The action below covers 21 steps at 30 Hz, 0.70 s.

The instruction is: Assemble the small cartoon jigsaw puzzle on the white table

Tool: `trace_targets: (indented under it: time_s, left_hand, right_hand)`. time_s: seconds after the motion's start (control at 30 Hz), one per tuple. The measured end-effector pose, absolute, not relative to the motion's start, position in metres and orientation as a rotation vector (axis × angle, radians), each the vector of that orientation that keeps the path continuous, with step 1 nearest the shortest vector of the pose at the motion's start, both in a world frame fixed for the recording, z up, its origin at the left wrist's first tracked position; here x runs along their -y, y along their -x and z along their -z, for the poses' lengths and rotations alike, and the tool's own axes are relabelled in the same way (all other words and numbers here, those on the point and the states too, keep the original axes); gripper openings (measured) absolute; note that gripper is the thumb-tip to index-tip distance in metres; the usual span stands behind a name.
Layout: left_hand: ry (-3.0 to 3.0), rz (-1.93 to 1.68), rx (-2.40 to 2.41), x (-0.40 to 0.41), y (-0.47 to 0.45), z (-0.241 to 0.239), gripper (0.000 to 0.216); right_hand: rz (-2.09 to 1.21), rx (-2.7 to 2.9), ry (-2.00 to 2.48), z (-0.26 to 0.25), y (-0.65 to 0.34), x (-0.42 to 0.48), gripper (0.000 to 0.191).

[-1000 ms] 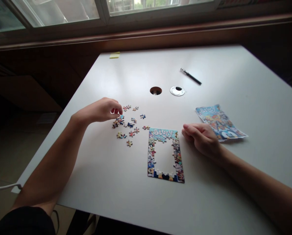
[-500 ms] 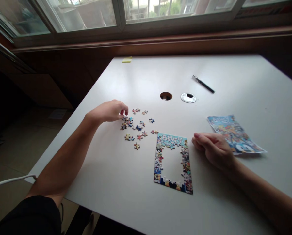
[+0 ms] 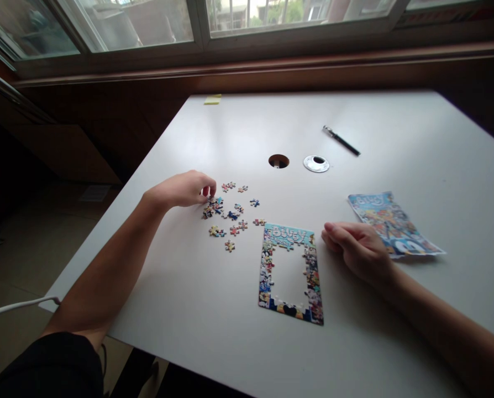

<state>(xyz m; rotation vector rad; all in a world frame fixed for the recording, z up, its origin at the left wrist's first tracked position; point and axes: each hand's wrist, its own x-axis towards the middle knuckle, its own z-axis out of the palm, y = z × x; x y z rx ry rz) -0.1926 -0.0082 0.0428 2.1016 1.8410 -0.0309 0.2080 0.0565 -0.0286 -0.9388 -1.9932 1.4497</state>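
Note:
At the left edge of a loose cluster of jigsaw puzzle pieces (image 3: 214, 208), my left hand (image 3: 187, 187) has its thumb and fingers pinched down on a piece that they mostly hide. Several more small colourful pieces lie spread to the right and nearer to me. A puzzle frame (image 3: 266, 276) with a printed blue top border and cartoon figures lies flat, its middle open to the white table. Just right of that frame rests my right hand (image 3: 358, 251), fingers curled into a fist; whatever may be inside is hidden.
Behind my right hand lies a crumpled printed sheet (image 3: 385, 221). Farther back on the white table (image 3: 168, 309) are a black pen (image 3: 341, 140), a round cable hole (image 3: 279, 161) and its metal cover (image 3: 315, 164). A yellow sticky note (image 3: 213, 100) marks the far left corner.
The whole view has shifted slightly. My left fingers have curled in a little more at the pieces. My right hand stays closed beside the puzzle frame.

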Motion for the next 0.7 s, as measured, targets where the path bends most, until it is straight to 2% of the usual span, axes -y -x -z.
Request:
trace_targets:
  time_s: [0.37, 0.7]
  left_hand:
    - [-2.091, 0.031, -1.871, 0.01, 0.188, -0.045, 0.013]
    - [-2.139, -0.072, -1.674, 0.01, 0.167, -0.051, 0.003]
  right_hand:
    - [-1.387, 2.034, 0.918, 0.022, -0.203, -0.055, 0.058]
    - [-1.357, 2.04, 0.904, 0.013, -0.197, -0.051, 0.061]
